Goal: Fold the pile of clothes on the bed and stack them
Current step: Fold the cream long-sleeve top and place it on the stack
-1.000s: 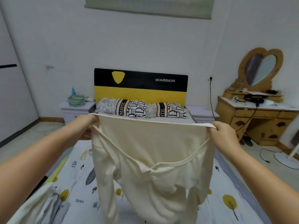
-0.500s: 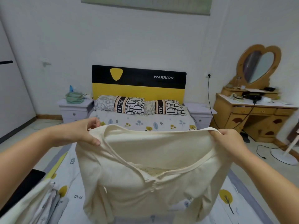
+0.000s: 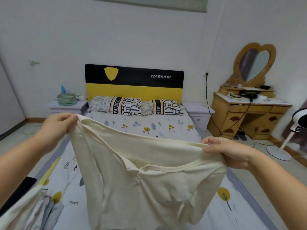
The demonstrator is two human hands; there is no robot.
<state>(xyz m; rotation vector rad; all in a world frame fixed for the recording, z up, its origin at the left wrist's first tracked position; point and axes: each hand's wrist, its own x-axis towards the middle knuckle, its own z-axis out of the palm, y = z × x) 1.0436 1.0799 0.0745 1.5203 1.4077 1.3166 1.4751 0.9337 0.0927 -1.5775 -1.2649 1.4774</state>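
Note:
A cream long-sleeved top (image 3: 146,183) hangs spread between my hands above the bed (image 3: 149,128). My left hand (image 3: 57,123) pinches its upper left corner, raised higher. My right hand (image 3: 227,151) grips the upper right edge, lower down, so the top edge slopes to the right. The neckline faces me and the lower part droops toward the mattress. A heap of pale clothes (image 3: 29,211) lies at the bed's near left corner, partly behind my left forearm.
Two patterned pillows (image 3: 136,106) lie against the black and yellow headboard (image 3: 134,83). White nightstands flank the bed, the left one (image 3: 66,107) bearing a green basket. A wooden dresser (image 3: 245,113) with a heart mirror and a standing fan (image 3: 292,131) are at the right.
Both hands have come down with the top, the right one lower than the left, and the garment now hangs closer to the bed. More of the sheet shows behind it.

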